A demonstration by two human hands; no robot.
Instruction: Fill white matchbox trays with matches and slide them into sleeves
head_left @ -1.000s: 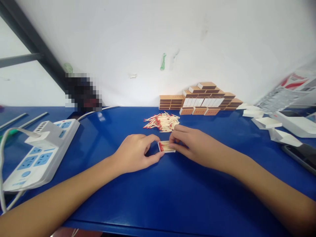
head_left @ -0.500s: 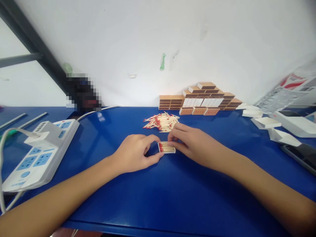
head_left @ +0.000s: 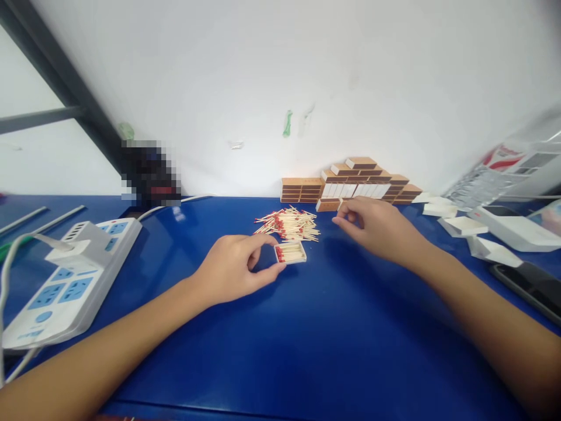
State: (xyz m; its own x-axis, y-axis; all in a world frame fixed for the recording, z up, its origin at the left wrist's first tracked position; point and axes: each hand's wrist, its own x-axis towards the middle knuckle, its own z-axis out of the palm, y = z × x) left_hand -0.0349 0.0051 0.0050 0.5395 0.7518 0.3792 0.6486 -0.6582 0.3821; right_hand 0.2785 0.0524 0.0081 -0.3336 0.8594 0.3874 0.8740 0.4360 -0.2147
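Left hand (head_left: 234, 266) is pinching match tray (head_left: 304, 257) on bench (head_left: 307, 333), just in front of loose matches (head_left: 289, 224). Right hand (head_left: 377, 225) is hovering near stacked matchboxes (head_left: 300, 190), fingers curled (can't tell if gripping anything).

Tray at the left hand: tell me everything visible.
The tray is a small, white, open-topped rectangle with low walls, seemingly card. Matches lie lengthwise inside, red heads at its left end. Thumb and fingers of the left hand grip that end. It looks level, at or just above the blue table, on the near side of the loose match pile.
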